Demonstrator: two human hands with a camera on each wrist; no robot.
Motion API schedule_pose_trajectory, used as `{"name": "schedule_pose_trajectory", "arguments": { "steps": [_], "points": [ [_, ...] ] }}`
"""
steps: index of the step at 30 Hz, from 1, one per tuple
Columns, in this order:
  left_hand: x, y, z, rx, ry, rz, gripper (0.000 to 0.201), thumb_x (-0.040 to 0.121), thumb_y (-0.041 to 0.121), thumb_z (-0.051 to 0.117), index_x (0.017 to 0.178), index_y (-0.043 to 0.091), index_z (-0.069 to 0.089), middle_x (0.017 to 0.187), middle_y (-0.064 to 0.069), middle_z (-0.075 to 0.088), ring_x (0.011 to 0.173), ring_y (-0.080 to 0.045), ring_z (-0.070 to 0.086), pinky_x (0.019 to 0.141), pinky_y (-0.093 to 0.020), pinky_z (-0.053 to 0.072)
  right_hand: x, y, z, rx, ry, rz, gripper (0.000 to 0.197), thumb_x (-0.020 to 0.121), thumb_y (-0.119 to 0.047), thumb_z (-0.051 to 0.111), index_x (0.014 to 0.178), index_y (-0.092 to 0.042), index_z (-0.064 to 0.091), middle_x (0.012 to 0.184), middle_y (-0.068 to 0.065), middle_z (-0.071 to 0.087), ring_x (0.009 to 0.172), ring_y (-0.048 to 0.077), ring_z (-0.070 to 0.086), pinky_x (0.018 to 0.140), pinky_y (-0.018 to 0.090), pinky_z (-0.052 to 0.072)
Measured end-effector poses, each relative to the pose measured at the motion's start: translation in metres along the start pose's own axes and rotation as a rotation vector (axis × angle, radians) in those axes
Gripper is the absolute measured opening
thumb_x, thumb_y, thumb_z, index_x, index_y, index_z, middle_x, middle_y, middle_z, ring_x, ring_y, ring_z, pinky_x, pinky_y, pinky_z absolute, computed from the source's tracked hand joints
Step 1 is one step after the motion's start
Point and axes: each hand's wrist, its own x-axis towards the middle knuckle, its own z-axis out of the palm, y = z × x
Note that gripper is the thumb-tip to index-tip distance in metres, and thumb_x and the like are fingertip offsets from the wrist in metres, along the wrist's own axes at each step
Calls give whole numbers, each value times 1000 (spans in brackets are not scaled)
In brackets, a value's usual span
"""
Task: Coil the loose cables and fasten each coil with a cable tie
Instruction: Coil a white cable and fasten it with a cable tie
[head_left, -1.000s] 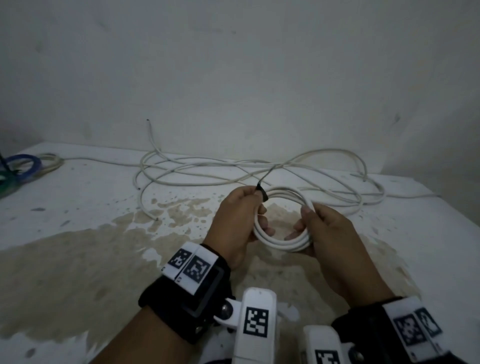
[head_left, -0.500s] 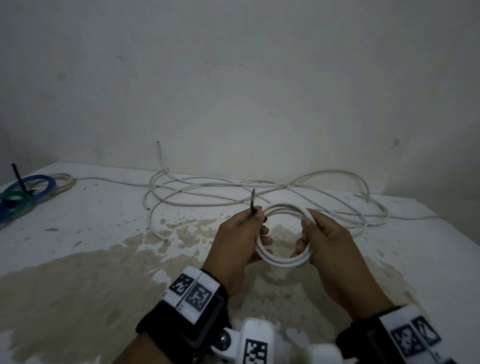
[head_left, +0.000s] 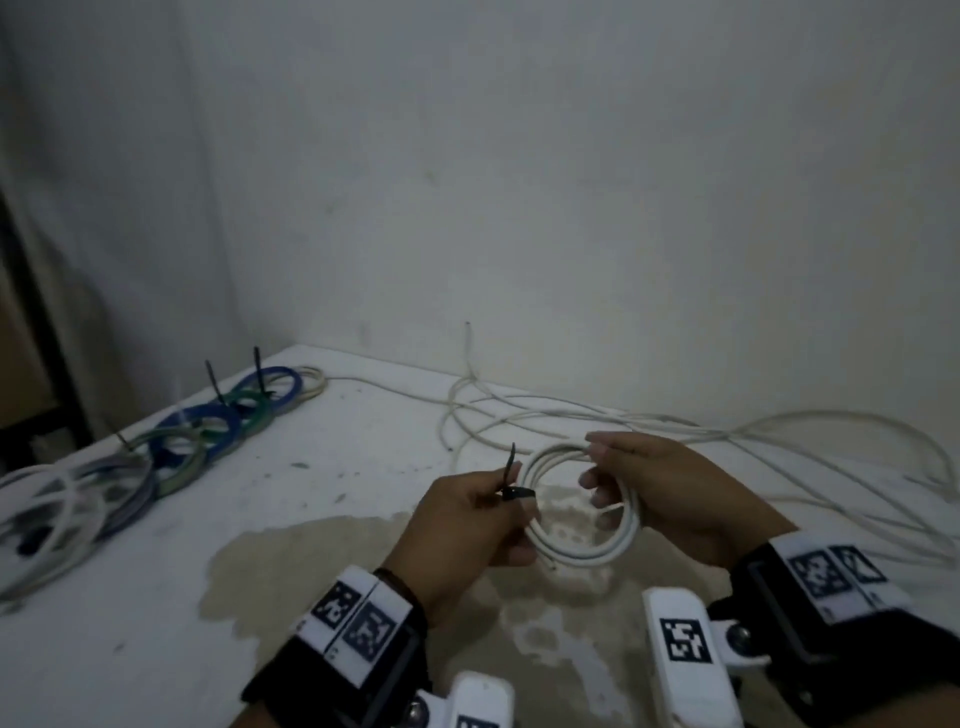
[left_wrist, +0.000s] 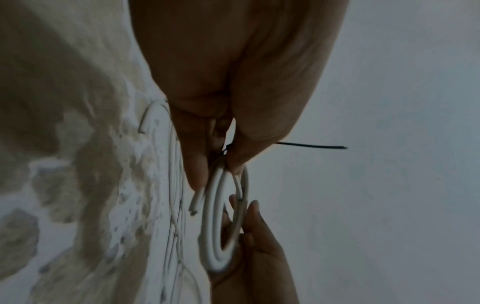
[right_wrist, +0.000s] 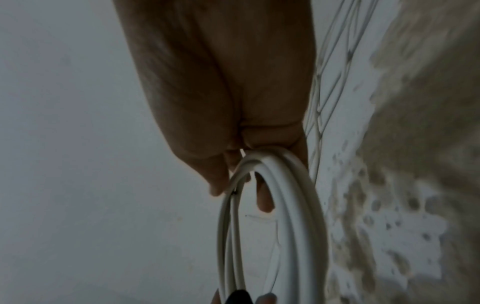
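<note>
A white cable coil (head_left: 576, 551) is held above the stained table between both hands. My left hand (head_left: 467, 525) pinches the coil's left side where a black cable tie (head_left: 511, 486) wraps it, the tie's tail sticking up. In the left wrist view the thumb and fingers (left_wrist: 241, 156) close on the coil (left_wrist: 215, 226), and the tail of the cable tie (left_wrist: 311, 146) points right. My right hand (head_left: 670, 499) grips the coil's right side, fingers curled through the loop. The right wrist view shows the coil (right_wrist: 291, 195) hooked under those fingers (right_wrist: 263, 197).
Loose white cable (head_left: 649, 421) sprawls across the back of the table (head_left: 260, 519) to the right edge. Several tied coils, blue (head_left: 200, 421), green and white (head_left: 47, 509), lie in a row at the left. A wall rises close behind.
The view has swung left, bringing the row of tied coils into sight. The hands and coil rose slightly, and the tie's tail now stands upright beside the left thumb.
</note>
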Motion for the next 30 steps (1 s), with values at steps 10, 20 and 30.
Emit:
{"name": "schedule_pose_trajectory", "arguments": {
  "steps": [10,20,30],
  "points": [
    [73,2,-119,-439,575,-21,13,90,-2,58,79,4,60,76,-8,61,68,-15,58,60,-23,59,41,48,68,264,390,76,20,97,-24,49,94,-8,59,91,11,60,79,23,58,71,37,51],
    [173,-23,-169,-313,752,-230,36,96,5,53,131,2,52,100,-15,62,68,-19,57,48,-26,54,58,71,70,252,537,37,20,98,-19,48,90,-7,62,87,15,66,79,28,66,79,42,55],
    [200,-31,-189,469,743,-162,45,85,21,69,124,5,54,104,-15,69,92,-28,67,90,-39,53,65,75,68,278,559,48,27,97,-20,49,78,-5,61,71,12,66,68,27,66,82,51,54]
  ]
}}
